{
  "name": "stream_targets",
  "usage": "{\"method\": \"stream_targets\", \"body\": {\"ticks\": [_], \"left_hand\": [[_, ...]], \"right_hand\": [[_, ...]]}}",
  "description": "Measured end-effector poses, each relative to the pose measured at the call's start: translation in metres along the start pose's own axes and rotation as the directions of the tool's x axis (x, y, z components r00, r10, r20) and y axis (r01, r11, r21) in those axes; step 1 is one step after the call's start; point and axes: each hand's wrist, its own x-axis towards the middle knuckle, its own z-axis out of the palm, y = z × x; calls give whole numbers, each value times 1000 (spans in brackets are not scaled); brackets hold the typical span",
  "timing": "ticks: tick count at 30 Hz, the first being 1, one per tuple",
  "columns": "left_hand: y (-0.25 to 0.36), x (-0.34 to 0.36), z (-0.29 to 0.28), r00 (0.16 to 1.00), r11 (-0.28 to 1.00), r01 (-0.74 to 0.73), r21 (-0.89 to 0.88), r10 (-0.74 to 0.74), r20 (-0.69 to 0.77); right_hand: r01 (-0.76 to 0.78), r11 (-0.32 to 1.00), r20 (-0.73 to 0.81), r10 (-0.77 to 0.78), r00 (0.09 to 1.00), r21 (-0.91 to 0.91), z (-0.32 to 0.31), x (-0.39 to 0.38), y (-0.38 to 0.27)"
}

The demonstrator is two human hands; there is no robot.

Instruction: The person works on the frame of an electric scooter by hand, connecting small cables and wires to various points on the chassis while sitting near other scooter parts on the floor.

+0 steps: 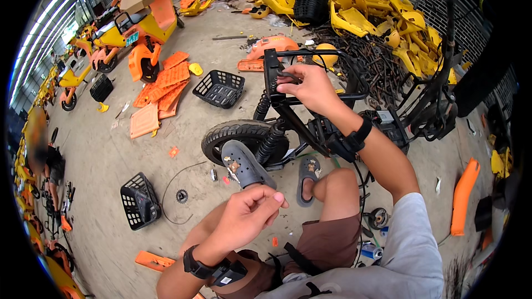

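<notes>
My right hand [315, 89] is at the rear end of a black scooter frame [296, 124]. Its thumb and fingers pinch a small dark curved piece [290, 77] against the upright end plate [271, 66]; I cannot tell its exact kind. Below sit two black coil shock absorbers [275, 139] and a rear wheel [224, 135] with a treaded tyre. My left hand [252, 210] hovers over my leg, apart from the frame, its fingers curled in and nothing visible in them. A grey clog [244, 163] on my foot is by the tyre.
Black plastic baskets [219, 88] [138, 202] and a small sprocket [182, 196] lie on the concrete. Orange panels [166, 86] are stacked near parked scooters [147, 33]. Yellow body parts [382, 16] pile up behind the frame. A can [371, 251] lies by my right leg; another person [52, 160] is far left.
</notes>
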Motion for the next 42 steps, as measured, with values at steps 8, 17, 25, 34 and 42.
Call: {"method": "stream_targets", "body": {"ticks": [8, 17, 25, 34, 42], "left_hand": [[1, 0, 1, 1000, 1000, -3, 18, 3, -12], [-2, 1, 2, 1000, 1000, -10, 1, 10, 4], [-2, 0, 3, 1000, 1000, 3, 15, -3, -19], [-2, 0, 3, 1000, 1000, -6, 1, 6, -10], [-2, -1, 3, 1000, 1000, -24, -3, 24, 6]], "right_hand": [[-3, 997, 41, 0, 999, 72, 0, -1, -11], [14, 995, 34, -18, 999, 100, -2, 3, -4], [36, 983, -31, -42, 999, -183, 3, -2, -20], [34, 988, -12, -37, 999, -149, 2, 0, -11], [19, 986, -56, -28, 998, -167, 3, -2, -11]]}}
